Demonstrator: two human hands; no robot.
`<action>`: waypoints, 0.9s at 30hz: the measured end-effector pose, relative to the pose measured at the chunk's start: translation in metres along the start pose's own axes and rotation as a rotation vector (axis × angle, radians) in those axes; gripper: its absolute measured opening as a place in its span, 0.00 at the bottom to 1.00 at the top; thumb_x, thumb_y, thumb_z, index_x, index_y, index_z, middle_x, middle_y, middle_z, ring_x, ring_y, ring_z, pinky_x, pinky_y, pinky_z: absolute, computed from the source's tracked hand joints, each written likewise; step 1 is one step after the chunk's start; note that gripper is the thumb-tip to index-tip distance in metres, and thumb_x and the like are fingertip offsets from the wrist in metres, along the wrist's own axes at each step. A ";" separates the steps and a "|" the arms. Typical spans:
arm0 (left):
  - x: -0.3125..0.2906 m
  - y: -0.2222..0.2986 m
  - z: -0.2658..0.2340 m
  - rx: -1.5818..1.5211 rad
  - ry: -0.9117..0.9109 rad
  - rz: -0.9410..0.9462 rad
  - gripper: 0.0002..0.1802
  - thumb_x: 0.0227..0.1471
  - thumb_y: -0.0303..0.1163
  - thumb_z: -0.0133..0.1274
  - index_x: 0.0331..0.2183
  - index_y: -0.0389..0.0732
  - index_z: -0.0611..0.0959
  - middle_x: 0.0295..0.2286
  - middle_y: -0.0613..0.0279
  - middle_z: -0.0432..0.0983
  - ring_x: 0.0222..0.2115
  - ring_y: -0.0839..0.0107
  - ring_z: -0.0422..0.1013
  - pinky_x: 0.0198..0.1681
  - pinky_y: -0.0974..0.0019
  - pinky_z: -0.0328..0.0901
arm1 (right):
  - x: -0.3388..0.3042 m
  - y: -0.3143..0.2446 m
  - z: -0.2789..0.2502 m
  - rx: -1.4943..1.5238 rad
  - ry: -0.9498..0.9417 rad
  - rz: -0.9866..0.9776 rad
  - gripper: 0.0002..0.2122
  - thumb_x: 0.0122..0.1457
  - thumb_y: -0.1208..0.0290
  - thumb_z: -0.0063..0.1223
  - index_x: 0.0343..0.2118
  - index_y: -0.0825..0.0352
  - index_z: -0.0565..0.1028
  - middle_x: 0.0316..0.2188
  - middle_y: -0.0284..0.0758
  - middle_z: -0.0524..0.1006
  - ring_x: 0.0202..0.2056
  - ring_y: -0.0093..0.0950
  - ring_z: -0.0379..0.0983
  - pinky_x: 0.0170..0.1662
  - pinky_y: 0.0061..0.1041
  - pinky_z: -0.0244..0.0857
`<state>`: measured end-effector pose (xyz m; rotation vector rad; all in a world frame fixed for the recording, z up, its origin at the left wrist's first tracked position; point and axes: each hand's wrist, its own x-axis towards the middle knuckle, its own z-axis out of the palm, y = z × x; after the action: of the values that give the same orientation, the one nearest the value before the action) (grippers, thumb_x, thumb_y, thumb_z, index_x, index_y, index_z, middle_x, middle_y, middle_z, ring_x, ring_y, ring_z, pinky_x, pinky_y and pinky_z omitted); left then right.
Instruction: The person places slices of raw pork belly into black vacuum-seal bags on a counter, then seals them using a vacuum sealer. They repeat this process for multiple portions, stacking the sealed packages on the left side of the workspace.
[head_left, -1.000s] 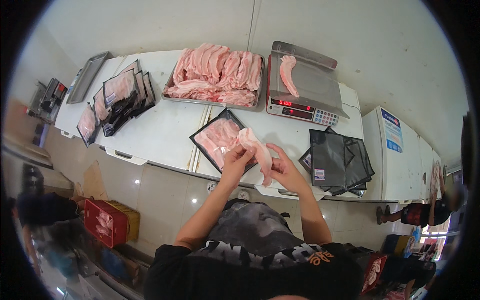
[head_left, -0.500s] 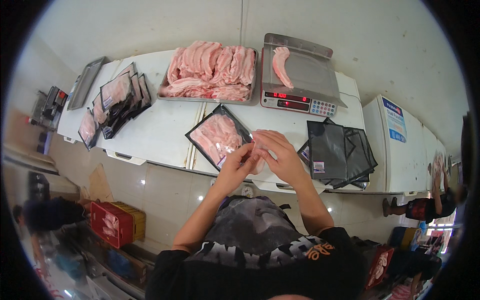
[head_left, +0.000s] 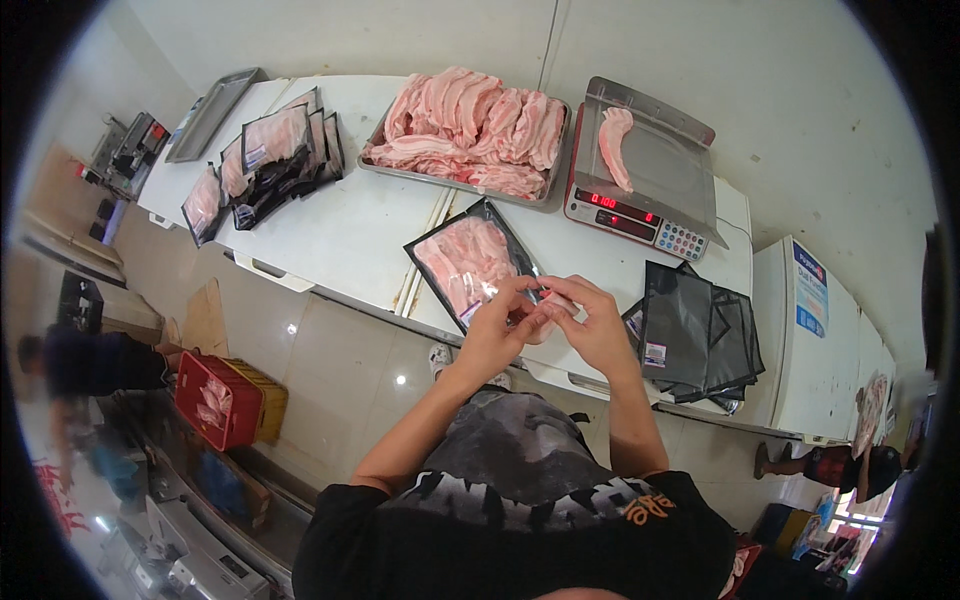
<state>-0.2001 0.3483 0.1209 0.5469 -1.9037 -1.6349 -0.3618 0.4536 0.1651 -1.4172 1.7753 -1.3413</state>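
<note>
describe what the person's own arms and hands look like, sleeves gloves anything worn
Both the left hand and the right hand are bare, with no gloves, and I can make out no rings or watch. The forearms are uncovered up to short black sleeves near the lower edge. The black shirt has a grey pattern across the chest and a small orange marking on the right side.
</note>
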 end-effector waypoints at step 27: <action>0.008 -0.009 0.008 0.529 0.071 0.412 0.17 0.53 0.27 0.64 0.46 0.39 0.86 0.25 0.58 0.74 0.28 0.56 0.72 0.31 0.55 0.65 | -0.010 0.008 -0.014 -0.218 -0.024 0.172 0.11 0.59 0.73 0.66 0.44 0.68 0.84 0.33 0.38 0.79 0.33 0.33 0.75 0.40 0.30 0.69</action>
<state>-0.2121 0.3475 0.1123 0.3702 -2.2169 -0.8430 -0.3737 0.4675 0.1615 -1.3474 2.0263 -1.0650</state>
